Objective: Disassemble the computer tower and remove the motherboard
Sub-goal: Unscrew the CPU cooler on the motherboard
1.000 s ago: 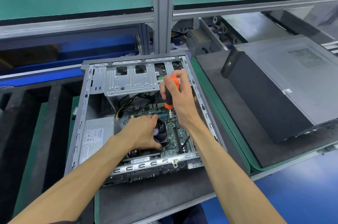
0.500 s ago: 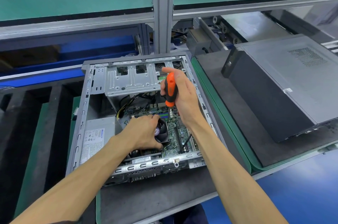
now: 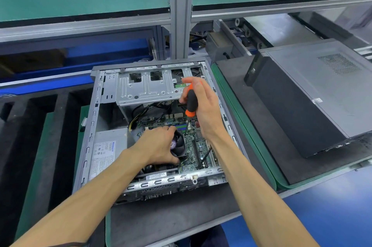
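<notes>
The open grey computer tower lies on its side on a dark mat, its inside facing up. The green motherboard sits in its right half, partly hidden by both hands. My left hand grips the black CPU cooler fan from the left. My right hand holds an orange and black screwdriver upright, its shaft pointing down to the board just right of the fan. A silver drive cage spans the tower's far end and the power supply fills the near left corner.
A second, closed tower lies on the mat to the right. Black foam slots run along the left. A vertical aluminium post and a green shelf stand behind the tower. The blue bench edge is at the near right.
My right hand has turned the screwdriver handle between its fingers and sunk slightly over the board. My left hand stays on the fan.
</notes>
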`<state>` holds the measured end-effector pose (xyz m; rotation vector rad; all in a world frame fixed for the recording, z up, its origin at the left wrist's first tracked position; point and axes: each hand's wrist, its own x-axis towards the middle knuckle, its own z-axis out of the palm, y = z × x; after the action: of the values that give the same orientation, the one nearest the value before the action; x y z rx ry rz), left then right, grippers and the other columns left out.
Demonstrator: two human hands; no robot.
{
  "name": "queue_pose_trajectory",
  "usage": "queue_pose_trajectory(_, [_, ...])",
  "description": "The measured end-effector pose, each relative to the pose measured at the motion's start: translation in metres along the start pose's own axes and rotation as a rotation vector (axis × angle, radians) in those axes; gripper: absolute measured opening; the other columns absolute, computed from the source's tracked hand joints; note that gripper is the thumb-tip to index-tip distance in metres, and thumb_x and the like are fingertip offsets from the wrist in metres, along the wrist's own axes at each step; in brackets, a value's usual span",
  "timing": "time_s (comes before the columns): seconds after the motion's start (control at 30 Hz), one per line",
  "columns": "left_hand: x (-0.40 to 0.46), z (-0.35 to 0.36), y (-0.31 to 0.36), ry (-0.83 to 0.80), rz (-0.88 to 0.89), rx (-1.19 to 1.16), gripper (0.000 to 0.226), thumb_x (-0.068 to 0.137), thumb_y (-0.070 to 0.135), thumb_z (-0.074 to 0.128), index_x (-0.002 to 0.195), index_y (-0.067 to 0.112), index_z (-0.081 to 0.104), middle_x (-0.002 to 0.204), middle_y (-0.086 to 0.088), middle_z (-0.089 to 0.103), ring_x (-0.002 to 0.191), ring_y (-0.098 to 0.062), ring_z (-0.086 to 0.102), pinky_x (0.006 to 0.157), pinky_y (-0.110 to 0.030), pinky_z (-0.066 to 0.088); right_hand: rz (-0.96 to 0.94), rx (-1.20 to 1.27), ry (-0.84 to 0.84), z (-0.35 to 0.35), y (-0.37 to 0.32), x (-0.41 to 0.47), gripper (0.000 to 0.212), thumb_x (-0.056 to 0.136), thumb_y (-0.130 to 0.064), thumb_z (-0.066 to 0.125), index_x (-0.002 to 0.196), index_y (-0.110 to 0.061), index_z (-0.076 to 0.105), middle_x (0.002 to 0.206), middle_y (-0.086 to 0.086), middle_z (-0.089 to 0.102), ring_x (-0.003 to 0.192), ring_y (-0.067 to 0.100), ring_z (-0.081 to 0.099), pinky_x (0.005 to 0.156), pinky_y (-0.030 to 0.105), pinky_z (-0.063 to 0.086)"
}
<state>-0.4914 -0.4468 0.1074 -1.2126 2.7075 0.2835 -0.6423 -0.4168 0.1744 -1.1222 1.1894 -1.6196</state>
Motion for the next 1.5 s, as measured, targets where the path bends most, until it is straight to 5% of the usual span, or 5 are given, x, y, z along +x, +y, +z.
queue_pose_trajectory(0.13, [0.0,0.0,0.0,0.003,0.001,0.012,0.1,0.061,0.069,0.071,0.14,0.016,0.039,0.123,-0.002,0.06,0.111,-0.024,0.059,0.082,-0.039,0.049,0.038,0.026,0.009,0.001,0.001,0.003,0.027,0.095,-0.051,0.055,0.1,-0.025,0.051,0.077,-0.001,0.069,0.075,0.022,0.063,0.067,0.048,0.039])
queue_pose_trajectory(0.3, [0.001,0.001,0.001,-0.007,0.001,0.007,0.102,0.061,0.069,0.07,0.142,0.016,0.037,0.124,-0.002,0.06,0.112,-0.025,0.058,0.083,-0.039,0.049,0.033,0.009,-0.009,-0.004,0.001,0.003,0.027,0.097,-0.047,0.051,0.097,-0.021,0.058,0.097,0.003,0.072,0.071,0.015,0.053,0.052,0.032,0.043])
queue_pose_trajectory(0.47, [0.001,0.0,0.0,-0.019,-0.001,0.004,0.103,0.061,0.069,0.07,0.143,0.016,0.037,0.125,-0.003,0.059,0.113,-0.025,0.058,0.085,-0.04,0.05,0.058,0.074,-0.066,-0.001,0.004,0.005,0.046,0.106,-0.05,0.036,0.094,-0.019,0.067,0.083,0.004,0.063,0.072,0.017,0.055,0.075,0.032,0.047])
queue_pose_trajectory(1.23, [-0.007,-0.003,0.001,0.039,0.005,-0.062,0.101,0.058,0.069,0.066,0.143,0.021,0.038,0.124,0.003,0.06,0.111,-0.022,0.059,0.082,-0.039,0.053,-0.011,0.123,0.053,-0.009,0.002,0.0,0.03,0.094,-0.048,0.062,0.097,-0.024,0.044,0.075,0.0,0.058,0.064,0.016,0.051,0.051,0.022,0.038])
queue_pose_trajectory(1.5, [-0.009,-0.013,0.002,0.199,-0.038,-0.345,0.092,0.056,0.074,0.067,0.136,0.037,0.039,0.122,0.019,0.054,0.109,-0.009,0.053,0.083,-0.031,0.046,-0.087,0.369,0.417,-0.025,-0.026,0.008,0.026,0.1,-0.042,0.048,0.1,-0.015,0.048,0.074,0.003,0.057,0.061,0.017,0.048,0.056,0.029,0.04])
